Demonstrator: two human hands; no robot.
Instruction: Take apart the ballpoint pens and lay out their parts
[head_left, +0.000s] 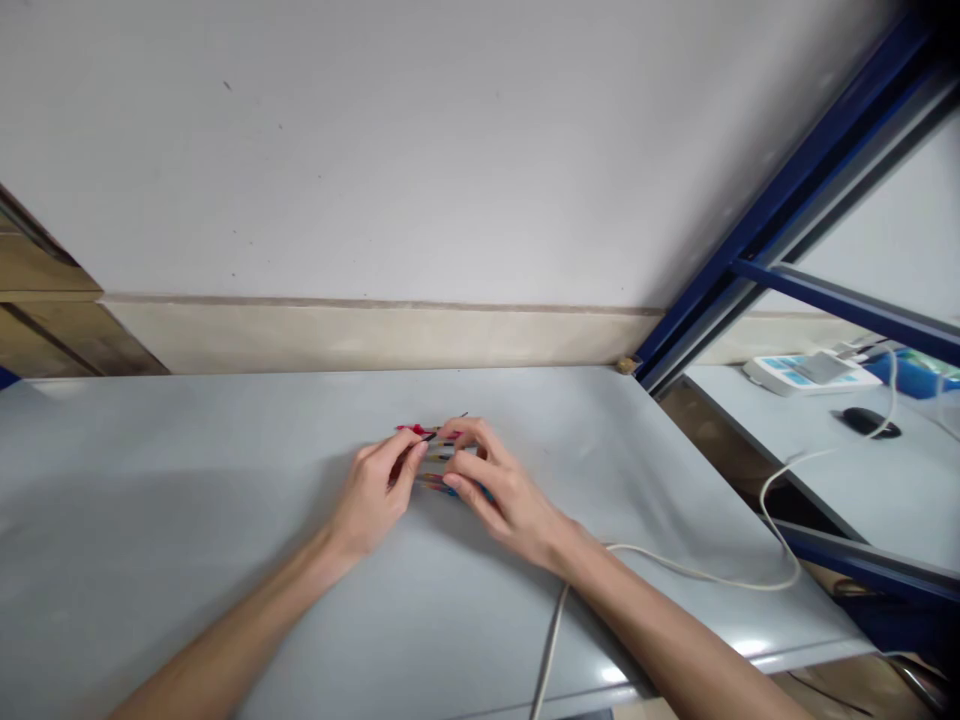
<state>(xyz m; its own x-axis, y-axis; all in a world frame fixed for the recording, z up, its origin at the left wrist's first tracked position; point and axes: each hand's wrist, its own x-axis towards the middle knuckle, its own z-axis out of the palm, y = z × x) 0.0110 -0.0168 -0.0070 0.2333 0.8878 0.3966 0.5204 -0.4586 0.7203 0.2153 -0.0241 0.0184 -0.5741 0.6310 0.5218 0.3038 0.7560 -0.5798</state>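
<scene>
My left hand (376,492) and my right hand (496,488) meet over the middle of a grey table (187,500). Between the fingertips lies a small bundle of thin coloured sticks or wires (431,458), red, yellow and blue, too small to name. The left fingers pinch its red end, while the fingers of my right hand curl over the other end. Most of the bundle is hidden under the fingers.
A white cable (675,570) runs from under my right wrist across the table and off its right edge. A blue metal frame (780,210) stands at the right. Beyond it a second table (840,480) bears a white device (810,372) and a black mouse (870,422). A white wall is behind.
</scene>
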